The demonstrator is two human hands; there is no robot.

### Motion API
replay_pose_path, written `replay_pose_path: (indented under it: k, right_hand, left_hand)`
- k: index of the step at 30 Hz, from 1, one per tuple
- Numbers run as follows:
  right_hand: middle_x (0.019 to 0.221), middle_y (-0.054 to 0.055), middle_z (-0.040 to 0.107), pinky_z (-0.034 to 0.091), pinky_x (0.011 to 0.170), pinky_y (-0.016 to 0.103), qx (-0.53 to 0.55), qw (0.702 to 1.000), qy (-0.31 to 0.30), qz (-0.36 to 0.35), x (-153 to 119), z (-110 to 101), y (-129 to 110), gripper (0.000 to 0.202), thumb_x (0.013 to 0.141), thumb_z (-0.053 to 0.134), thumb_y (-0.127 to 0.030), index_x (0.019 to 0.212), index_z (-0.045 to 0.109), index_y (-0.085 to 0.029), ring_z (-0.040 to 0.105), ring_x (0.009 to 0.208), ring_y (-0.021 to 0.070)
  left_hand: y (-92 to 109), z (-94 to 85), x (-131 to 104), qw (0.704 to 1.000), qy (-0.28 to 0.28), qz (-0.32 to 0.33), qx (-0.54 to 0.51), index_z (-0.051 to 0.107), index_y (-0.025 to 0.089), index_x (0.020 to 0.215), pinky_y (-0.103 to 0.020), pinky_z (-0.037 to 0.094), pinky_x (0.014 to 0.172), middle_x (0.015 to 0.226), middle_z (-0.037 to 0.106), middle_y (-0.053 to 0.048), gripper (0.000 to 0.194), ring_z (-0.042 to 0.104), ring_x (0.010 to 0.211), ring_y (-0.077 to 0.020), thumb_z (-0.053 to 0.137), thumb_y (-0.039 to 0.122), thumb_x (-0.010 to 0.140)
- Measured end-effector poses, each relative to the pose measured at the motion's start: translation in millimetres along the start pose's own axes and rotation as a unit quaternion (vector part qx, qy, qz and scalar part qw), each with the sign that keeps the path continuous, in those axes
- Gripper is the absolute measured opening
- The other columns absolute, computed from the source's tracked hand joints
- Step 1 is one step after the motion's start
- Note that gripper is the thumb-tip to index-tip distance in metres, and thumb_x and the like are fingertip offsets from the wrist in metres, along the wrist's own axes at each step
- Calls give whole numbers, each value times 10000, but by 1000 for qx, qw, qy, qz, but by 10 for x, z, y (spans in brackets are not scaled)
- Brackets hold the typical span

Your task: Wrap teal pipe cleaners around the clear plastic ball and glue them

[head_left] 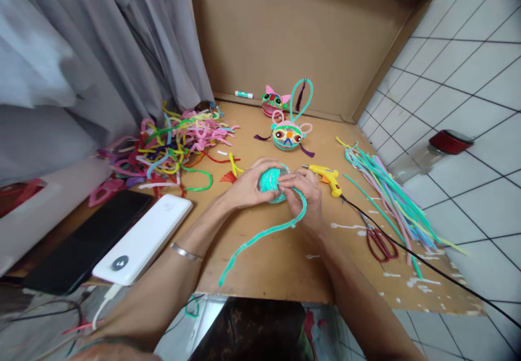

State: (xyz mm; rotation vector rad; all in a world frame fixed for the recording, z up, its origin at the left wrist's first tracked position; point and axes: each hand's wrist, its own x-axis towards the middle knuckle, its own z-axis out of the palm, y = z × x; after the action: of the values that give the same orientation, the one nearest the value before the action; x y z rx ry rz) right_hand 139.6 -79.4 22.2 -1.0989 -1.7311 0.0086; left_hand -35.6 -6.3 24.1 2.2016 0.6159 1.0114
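Note:
My left hand point(255, 183) is wrapped around a small rounded form point(269, 183) covered in turquoise pipe cleaner windings, with some grey showing at its side. With my right hand point(305, 190) I pinch a turquoise pipe cleaner point(260, 235) against the form's right side. Its long free end curves down and left over the table. Just beyond my right hand lies a yellow glue gun point(329, 178), its nozzle pointing left. Behind my hands sits a finished-looking animal head point(287, 136) with pink ears, big eyes, purple tassels and a turquoise loop.
Tangled pipe cleaners point(179, 144) pile up at left, near a white power bank point(142, 239) and a black phone point(87, 236). Red-handled scissors point(381, 243), the glue gun's black cord point(401, 246) and straight pipe cleaners point(391, 198) lie right. A second animal head point(272, 103) and glue stick point(244, 94) stand behind.

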Motion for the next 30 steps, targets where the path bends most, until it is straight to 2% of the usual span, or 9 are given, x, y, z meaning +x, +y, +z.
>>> replay_pose_path:
  k: [3, 6, 12, 21, 30]
  right_hand:
    - [920, 5, 780, 489, 912, 455, 2, 1000, -7, 2, -2, 2, 1, 161, 915, 585, -245, 783, 675, -272, 617, 944, 224]
    - [941, 8, 780, 479, 928, 466, 3, 1000, -21, 1, -2, 2, -3, 175, 918, 570, -237, 791, 685, -272, 614, 965, 227]
    - [938, 7, 781, 477, 926, 455, -1, 1000, -27, -8, 6, -2, -29, 192, 914, 553, -218, 782, 683, -268, 617, 950, 223]
    - [952, 6, 781, 443, 905, 426, -22, 999, -33, -16, -6, 7, -25, 197, 929, 549, -228, 790, 685, -263, 598, 990, 229]
    - [959, 16, 760, 423, 887, 402, -42, 995, -5, -85, -7, 12, -12, 172, 936, 553, -185, 836, 681, -241, 578, 974, 216]
  left_hand:
    - [12, -22, -9, 999, -1, -20, -27, 630, 195, 1235, -450, 398, 1164, 1360, 587, -115, 417, 527, 1325, -273, 552, 387, 873]
    - [0, 3, -8, 997, 27, -50, -51, 672, 206, 1185, -437, 418, 1147, 1311, 632, -96, 388, 559, 1283, -257, 454, 408, 936]
    - [-8, 67, 18, 991, 81, -68, -82, 731, 196, 1059, -434, 447, 1118, 1205, 694, -104, 348, 601, 1226, -260, 515, 438, 933]
    - [-12, 65, 39, 988, 91, -83, -93, 742, 213, 990, -454, 483, 1081, 1166, 720, -96, 340, 629, 1187, -274, 571, 493, 903]
    - [-42, 87, 38, 983, 108, -82, -121, 752, 193, 990, -429, 478, 1067, 1174, 717, -108, 261, 637, 1175, -258, 650, 381, 841]
